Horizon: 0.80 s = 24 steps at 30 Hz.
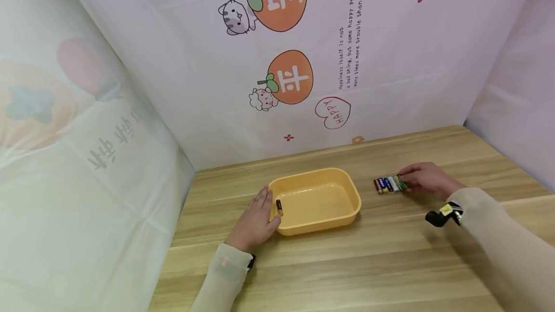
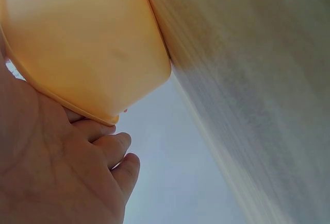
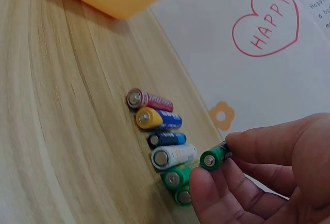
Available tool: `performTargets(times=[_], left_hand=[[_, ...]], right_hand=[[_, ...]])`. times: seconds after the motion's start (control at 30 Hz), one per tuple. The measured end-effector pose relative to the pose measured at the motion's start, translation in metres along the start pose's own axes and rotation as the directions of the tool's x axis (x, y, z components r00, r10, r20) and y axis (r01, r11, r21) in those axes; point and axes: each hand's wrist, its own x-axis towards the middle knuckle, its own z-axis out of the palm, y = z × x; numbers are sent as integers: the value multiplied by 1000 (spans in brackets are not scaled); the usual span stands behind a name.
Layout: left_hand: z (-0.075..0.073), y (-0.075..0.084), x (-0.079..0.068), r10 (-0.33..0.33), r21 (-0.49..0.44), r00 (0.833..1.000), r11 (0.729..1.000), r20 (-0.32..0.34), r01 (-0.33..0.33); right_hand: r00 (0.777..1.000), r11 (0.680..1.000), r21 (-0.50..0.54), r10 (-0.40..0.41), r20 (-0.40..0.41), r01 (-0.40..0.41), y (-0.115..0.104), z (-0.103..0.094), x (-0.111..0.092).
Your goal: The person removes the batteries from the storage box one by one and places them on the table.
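Observation:
My left hand [image 1: 256, 221] rests against the left end of a yellow plastic tray [image 1: 318, 225], fingers extended along its rim. In the left wrist view, the fingertips lie at the rim, below the tray's outer wall. One black and gold battery [image 1: 279, 207] lies inside the tray near that hand. Over on the right, my right hand [image 1: 422, 178] pinches a green battery [image 3: 210, 159] between thumb and fingers, its metal end facing the camera. Just beside it, a row on the table has a red battery [image 3: 149, 100], a blue and yellow one [image 3: 160, 118], a dark blue one [image 3: 167, 139], a white one [image 3: 174, 156] and green ones [image 3: 175, 178].
The wood-grain table [image 1: 329, 268] meets a white printed cloth [image 1: 195, 85] hanging along the back. More cloth hangs at the left and right sides. A black wrist camera [image 1: 438, 219] sticks out from the right sleeve, above the table.

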Motion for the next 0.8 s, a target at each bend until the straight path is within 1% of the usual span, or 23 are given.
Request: performTargets(times=[0.23,0.43,0.73,0.8], left_hand=[[1,-1,0,-16,12,1000,1000,19,16],[-1,0,0,-13,5,1000,1000,19,13],[0,0,1,-15,2,1000,1000,15,15],[-1,0,1,-15,3,1000,1000,16,15]], right_hand=[[1000,1000,-3,20,-22,-20,1,-5,1],[999,1000,-5,28,-29,-28,4,-8,4],[998,998,-36,53,-46,-55,13,-18,12],[997,996,-66,49,-52,-52,13,-19,13]])
